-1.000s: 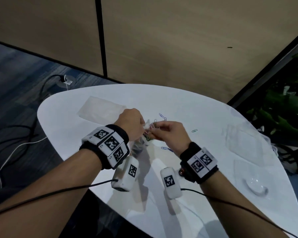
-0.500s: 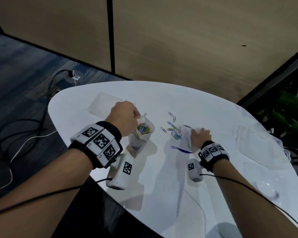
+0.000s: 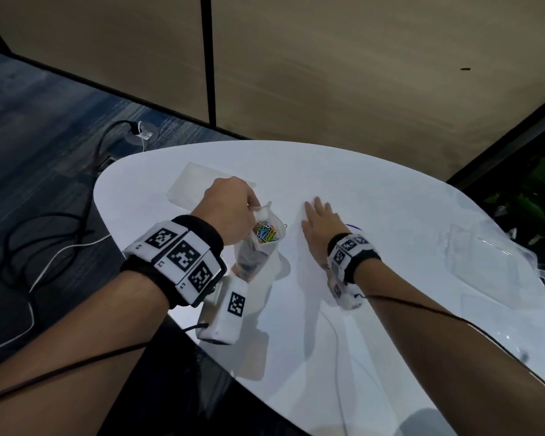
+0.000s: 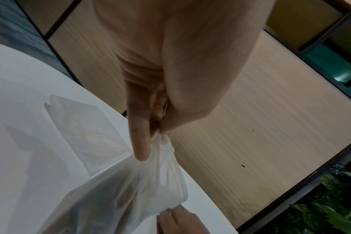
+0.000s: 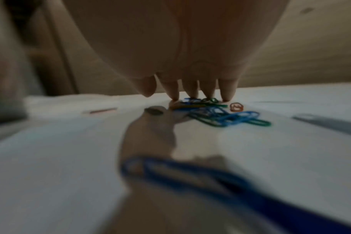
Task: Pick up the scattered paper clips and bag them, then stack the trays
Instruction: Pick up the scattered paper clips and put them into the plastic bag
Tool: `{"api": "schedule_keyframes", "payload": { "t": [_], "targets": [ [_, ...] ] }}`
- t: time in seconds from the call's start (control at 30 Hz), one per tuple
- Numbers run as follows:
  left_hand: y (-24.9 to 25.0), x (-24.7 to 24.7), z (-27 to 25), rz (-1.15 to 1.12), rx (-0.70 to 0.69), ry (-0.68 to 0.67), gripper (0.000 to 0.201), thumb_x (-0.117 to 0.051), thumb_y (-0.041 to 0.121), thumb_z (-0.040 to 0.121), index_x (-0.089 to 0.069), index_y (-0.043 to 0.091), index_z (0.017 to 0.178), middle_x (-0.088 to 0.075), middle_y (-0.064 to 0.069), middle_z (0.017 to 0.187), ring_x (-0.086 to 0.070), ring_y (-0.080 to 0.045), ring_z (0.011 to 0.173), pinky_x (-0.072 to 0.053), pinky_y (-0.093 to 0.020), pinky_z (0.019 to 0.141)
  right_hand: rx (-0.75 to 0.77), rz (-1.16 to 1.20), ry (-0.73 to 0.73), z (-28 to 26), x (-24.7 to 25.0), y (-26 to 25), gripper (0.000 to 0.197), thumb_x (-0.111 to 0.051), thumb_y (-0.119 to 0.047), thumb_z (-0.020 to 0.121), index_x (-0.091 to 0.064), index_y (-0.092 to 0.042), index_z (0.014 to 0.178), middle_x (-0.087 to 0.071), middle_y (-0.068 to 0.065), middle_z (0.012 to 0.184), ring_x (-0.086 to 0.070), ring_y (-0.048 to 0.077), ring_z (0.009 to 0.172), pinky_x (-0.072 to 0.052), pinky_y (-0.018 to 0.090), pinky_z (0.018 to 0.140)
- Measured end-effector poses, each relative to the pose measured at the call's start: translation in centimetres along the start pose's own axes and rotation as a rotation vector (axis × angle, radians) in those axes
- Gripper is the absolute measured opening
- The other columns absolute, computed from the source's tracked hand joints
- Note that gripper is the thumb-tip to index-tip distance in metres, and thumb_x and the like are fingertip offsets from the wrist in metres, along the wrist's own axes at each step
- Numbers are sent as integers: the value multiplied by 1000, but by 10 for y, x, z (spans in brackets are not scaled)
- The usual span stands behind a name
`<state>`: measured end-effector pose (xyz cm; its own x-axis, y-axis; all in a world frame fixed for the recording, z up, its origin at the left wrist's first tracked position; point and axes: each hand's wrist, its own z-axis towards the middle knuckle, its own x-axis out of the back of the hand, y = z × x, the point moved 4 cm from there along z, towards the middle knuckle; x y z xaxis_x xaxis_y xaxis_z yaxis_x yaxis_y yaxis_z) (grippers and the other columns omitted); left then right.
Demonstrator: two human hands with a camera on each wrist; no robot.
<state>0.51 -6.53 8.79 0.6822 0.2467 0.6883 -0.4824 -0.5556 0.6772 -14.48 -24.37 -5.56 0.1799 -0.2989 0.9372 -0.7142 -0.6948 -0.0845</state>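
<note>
right hand (image 3: 320,226) hides paper clips (image 5: 220,114), wrist view shows them

White table against tan panelled walls

Beyond the gripping fingers, a tan wall (image 3: 343,73) with a dark vertical seam; left, blue-grey carpet (image 3: 35,121) with cables (image 3: 19,234); far right, green plants (image 3: 535,190).

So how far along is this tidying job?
Partly done. The bag, pinched at its mouth by the left hand, already holds a bunch of coloured clips. The right hand lies flat over a loose pile of clips on the table, gathering them. The clear trays at the table's right aren't yet stacked.
</note>
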Motion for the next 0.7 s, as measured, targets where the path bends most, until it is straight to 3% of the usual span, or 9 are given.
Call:
{"api": "schedule_keyframes", "payload": {
  "t": [0.07, 0.13, 0.23, 0.3, 0.37, 0.43, 0.5, 0.57, 0.7],
  "targets": [
    [2, 0, 0, 9, -3, -2, 19, -62, 4, 91, -76, 10, 102, -72, -15, 108, -72, -34, 94, -61, -43, 88, 112, -87, -10, -18, -7, 1, 57, -20, -31, 104, -4, -12, 155, 3, 7, 164, -6, 29, 151, -21, 44, 120],
    [4, -1, -1, 19, -3, -6, 20, -62, 3, 90, -75, 10, 104, -72, -14, 109, -72, -33, 94, -61, -42, 88, 200, -205, 12, -36, -12, 11, 56, -24, -30, 103, -6, -17, 155, -2, 2, 164, -12, 26, 149, -22, 50, 117],
    [7, -3, -4, 37, -5, -4, 23, -60, 2, 90, -75, 10, 105, -71, -14, 111, -72, -34, 94, -60, -42, 89, 215, -317, 26, -60, -12, 32, 64, -34, -24, 98, -3, -29, 153, -6, -5, 163, -16, 26, 147, -22, 59, 113],
    [8, -2, -6, 52, -14, -1, 24, -59, 2, 91, -75, 10, 106, -70, -15, 113, -72, -34, 95, -60, -42, 89, 222, -258, 1, -68, -11, 37, 74, -36, -17, 93, 6, -35, 151, -7, -5, 162, -17, 27, 146, -32, 57, 108],
    [10, -3, -8, 66, -19, -3, 24, -59, 1, 90, -75, 10, 106, -70, -15, 113, -72, -35, 95, -60, -42, 89, 257, -224, 14, -69, -9, 35, 85, -42, -11, 89, 12, -40, 149, -14, -2, 158, -28, 30, 138, -48, 51, 92],
    [11, -3, -7, 73, -17, -6, 23, -60, 2, 90, -75, 10, 106, -70, -15, 113, -72, -35, 94, -60, -42, 89, 284, -240, 13, -67, -7, 28, 91, -50, -9, 86, 9, -43, 147, -20, 3, 151, -36, 31, 127, -55, 45, 76],
    [12, -5, -5, 70, -13, -12, 22, -61, 2, 89, -74, 11, 105, -70, -15, 113, -72, -34, 94, -61, -42, 88, 274, -290, -36, -65, -5, 23, 82, -51, -13, 91, 0, -40, 149, -16, 10, 152, -34, 35, 127, -53, 42, 73],
    [13, -7, -4, 71, -12, -16, 22, -61, 2, 90, -74, 10, 104, -70, -15, 113, -72, -34, 94, -61, -42, 88, 277, -329, -59, -65, -6, 21, 70, -49, -15, 95, -10, -30, 151, -15, 15, 155, -33, 36, 130, -51, 43, 81],
    [16, -9, -2, 68, -9, -31, 21, -62, 4, 90, -75, 12, 105, -69, -14, 115, -72, -33, 95, -60, -42, 89, 290, -253, 44, -71, -11, 30, 47, -50, -8, 93, -41, -6, 139, -41, 13, 138, -51, 33, 114, -49, 39, 83]
  ]
}}
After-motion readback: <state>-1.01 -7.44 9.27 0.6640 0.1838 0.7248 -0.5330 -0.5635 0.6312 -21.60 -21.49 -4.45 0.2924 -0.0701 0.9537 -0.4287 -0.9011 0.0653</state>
